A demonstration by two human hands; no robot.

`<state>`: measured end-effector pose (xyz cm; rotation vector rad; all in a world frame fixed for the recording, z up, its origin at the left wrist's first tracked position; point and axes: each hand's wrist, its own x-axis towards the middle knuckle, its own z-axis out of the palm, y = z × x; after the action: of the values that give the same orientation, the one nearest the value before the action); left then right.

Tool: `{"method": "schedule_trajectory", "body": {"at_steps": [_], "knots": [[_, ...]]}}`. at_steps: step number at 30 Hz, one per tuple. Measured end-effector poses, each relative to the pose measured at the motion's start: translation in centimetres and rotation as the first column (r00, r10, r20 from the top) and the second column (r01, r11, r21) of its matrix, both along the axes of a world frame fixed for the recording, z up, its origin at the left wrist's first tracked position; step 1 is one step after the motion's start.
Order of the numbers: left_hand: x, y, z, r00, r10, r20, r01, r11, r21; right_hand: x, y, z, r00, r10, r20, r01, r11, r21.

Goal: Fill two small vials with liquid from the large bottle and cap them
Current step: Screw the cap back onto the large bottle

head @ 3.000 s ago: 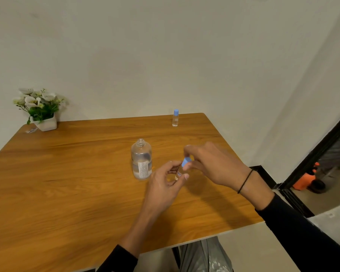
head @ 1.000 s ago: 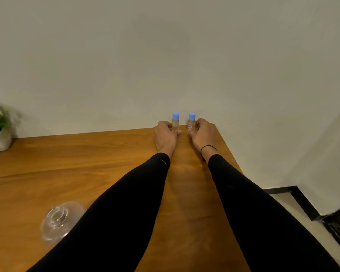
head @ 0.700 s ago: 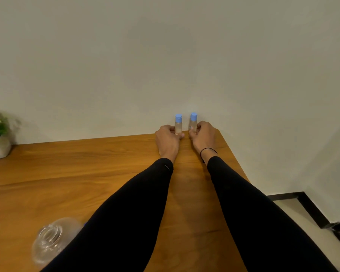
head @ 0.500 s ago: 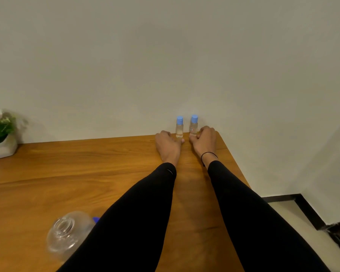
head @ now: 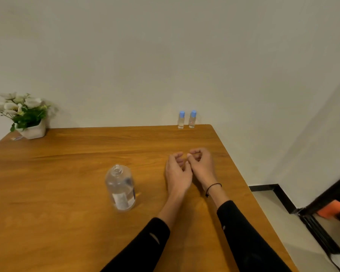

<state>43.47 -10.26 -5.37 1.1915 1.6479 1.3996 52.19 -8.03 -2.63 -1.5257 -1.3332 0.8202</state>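
Potted flowers (head: pixel 26 114) (white pot) on table (head: pixel 67 183).

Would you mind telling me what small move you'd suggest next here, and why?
Probably recap the large bottle: its mouth looks open, with no cap on it, while both vials stand blue-capped, upright at the table's far edge. The left hand and right hand hold nothing and rest just right of the bottle. No loose cap is clearly visible, so finding one comes first.

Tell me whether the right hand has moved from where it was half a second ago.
Yes. The right hand has let go and pulled back toward the person, away from the two capped vials standing at the table's far edge. It is now empty.
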Motion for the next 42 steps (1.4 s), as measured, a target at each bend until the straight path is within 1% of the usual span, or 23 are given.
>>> {"method": "schedule_trajectory", "body": {"at_steps": [5,8,10,13,16,18,19,21,24,28,31,34,36,38,39,40,41,42], "knots": [[-2.7,-10.8,0.2,0.989,-0.147,-0.020,0.147,0.989,0.023,-1.9,-8.6,-0.5,1.000,-0.029,-0.008,0.028,0.999,-0.030],[-5.7,-15.7,0.5,0.977,-0.213,-0.023,0.214,0.976,0.037,-3.6,-12.4,-0.5,0.999,0.051,-0.015,-0.052,0.998,-0.040],[-8.1,-18.1,0.9,0.982,-0.185,-0.019,0.186,0.982,0.042,-5.0,-14.1,-0.4,0.989,0.148,-0.021,-0.149,0.987,-0.055],[-11.9,-20.3,1.6,0.998,-0.062,-0.013,0.062,0.996,0.057,-7.7,-15.4,-0.1,0.957,0.289,-0.007,-0.289,0.956,-0.049],[-15.2,-21.1,2.3,0.995,0.104,0.004,-0.104,0.991,0.084,-10.3,-15.5,0.4,0.929,0.369,0.025,-0.368,0.929,-0.033],[-16.8,-21.0,2.8,0.978,0.209,-0.020,-0.206,0.972,0.117,-11.8,-15.3,0.8,0.917,0.398,0.023,-0.398,0.918,-0.010],[-17.5,-20.7,3.0,0.971,0.235,-0.041,-0.228,0.966,0.124,-12.4,-15.2,0.9,0.914,0.404,0.022,-0.404,0.915,0.001],[-18.6,-19.8,3.2,0.975,0.211,-0.066,-0.203,0.973,0.111,-13.3,-15.2,0.9,0.920,0.392,0.025,-0.392,0.920,0.013],[-19.9,-18.6,3.1,0.988,0.110,-0.112,-0.103,0.993,0.060,-14.0,-15.5,0.9,0.932,0.362,0.027,-0.363,0.931,0.042],[-20.7,-17.8,2.9,0.991,0.015,-0.134,-0.006,0.998,0.062,-14.7,-16.3,0.2,0.919,0.395,-0.014,-0.392,0.916,0.081],[-21.3,-17.6,2.5,0.991,0.032,-0.132,-0.020,0.996,0.092,-15.4,-16.3,-0.6,0.908,0.418,-0.039,-0.413,0.906,0.094],[-22.3,-17.5,2.3,0.983,0.069,-0.173,-0.049,0.992,0.119,-15.7,-15.8,-1.3,0.883,0.462,-0.084,-0.452,0.884,0.116],[-23.0,-17.3,2.1,0.978,0.085,-0.189,-0.059,0.989,0.137,-15.7,-15.4,-1.5,0.860,0.491,-0.137,-0.481,0.871,0.105],[-23.7,-17.2,1.8,0.978,0.088,-0.187,-0.062,0.988,0.140,-15.5,-14.8,-1.2,0.860,0.484,-0.160,-0.478,0.875,0.075],[-23.9,-17.1,1.7,0.979,0.090,-0.185,-0.065,0.988,0.139,-15.4,-14.4,-1.0,0.884,0.451,-0.125,-0.447,0.892,0.065],[-24.1,-17.1,1.6,0.979,0.093,-0.182,-0.068,0.988,0.137,-15.3,-13.8,-0.9,0.914,0.401,-0.052,-0.398,0.915,0.066],[-24.2,-17.1,1.6,0.979,0.094,-0.178,-0.070,0.988,0.136,-15.2,-13.2,-0.7,0.937,0.348,0.040,-0.350,0.934,0.076],[-24.3,-17.0,1.6,0.980,0.093,-0.176,-0.069,0.988,0.137,-15.2,-12.5,-0.6,0.939,0.314,0.139,-0.328,0.941,0.088]]}}
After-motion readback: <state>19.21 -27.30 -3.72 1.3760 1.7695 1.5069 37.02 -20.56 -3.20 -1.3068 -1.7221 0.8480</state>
